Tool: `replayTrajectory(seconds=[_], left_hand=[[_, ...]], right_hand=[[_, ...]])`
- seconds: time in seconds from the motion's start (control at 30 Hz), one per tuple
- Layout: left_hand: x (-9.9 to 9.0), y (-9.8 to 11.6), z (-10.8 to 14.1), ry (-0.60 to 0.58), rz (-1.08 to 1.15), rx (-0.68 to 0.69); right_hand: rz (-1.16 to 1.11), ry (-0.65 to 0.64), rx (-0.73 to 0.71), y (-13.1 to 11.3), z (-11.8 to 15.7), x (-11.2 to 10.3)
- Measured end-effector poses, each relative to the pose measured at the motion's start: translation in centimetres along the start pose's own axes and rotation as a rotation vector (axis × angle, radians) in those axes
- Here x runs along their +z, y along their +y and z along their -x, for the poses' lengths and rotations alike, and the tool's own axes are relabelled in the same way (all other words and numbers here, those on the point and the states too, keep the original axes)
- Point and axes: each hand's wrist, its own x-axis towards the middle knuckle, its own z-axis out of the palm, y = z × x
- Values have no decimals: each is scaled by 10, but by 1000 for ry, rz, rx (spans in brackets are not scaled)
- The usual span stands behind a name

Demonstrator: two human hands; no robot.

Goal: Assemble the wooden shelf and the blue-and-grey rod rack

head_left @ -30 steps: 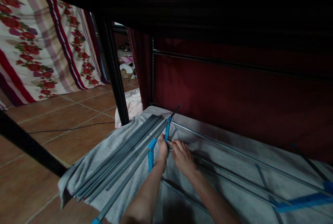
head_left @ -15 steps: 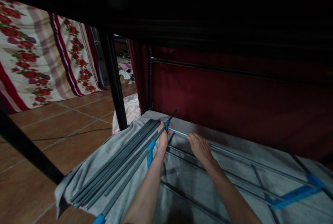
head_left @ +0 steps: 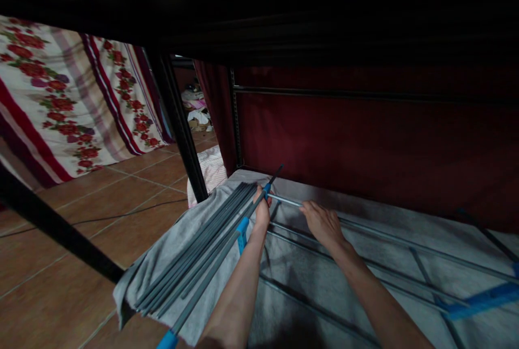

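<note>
My left hand (head_left: 263, 207) is closed around a long grey tube where a small blue plastic connector (head_left: 266, 189) sits on it. My right hand (head_left: 323, 223) grips a thin grey metal tube (head_left: 399, 239) that runs from that connector toward the right. On the left tube, nearer to me, is a second blue connector (head_left: 242, 228). At the far right a longer blue plastic connector (head_left: 482, 300) joins more tubes. Several loose grey tubes (head_left: 198, 246) lie side by side left of my left hand. The fingertips of my left hand are partly hidden behind the tube.
Grey cloth (head_left: 292, 289) covers the low surface under the parts. A black metal post (head_left: 180, 127) rises at the left, and a dark frame hangs low overhead. Dark red fabric (head_left: 365, 159) closes off the back. A cable (head_left: 130, 212) crosses the tiled floor.
The view has turned slightly, so the scene sits differently in the picture. Both hands keep their grips on the same tubes, and the parts show no clear movement relative to each other.
</note>
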Motion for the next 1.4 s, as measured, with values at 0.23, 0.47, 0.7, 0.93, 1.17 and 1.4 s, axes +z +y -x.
replayTrajectory(seconds=[0.23, 0.47, 0.7, 0.93, 1.17, 1.4], left_hand=[[1, -2, 2, 117, 28, -47], [0, -4, 0, 109, 2, -30], [-5, -8, -5, 18, -61, 29], [-1, -6, -2, 99, 1, -8], [0, -3, -2, 32, -58, 6], [-2, -6, -1, 76, -67, -4]], right_hand=[[-24, -24, -3, 1, 0, -5], [-17, -37, 5, 0, -2, -10], [-24, -67, -25, 0, 1, -4], [-49, -26, -25, 6, -3, -7], [-34, -71, -8, 2, -1, -8], [-51, -43, -10, 3, -1, -10]])
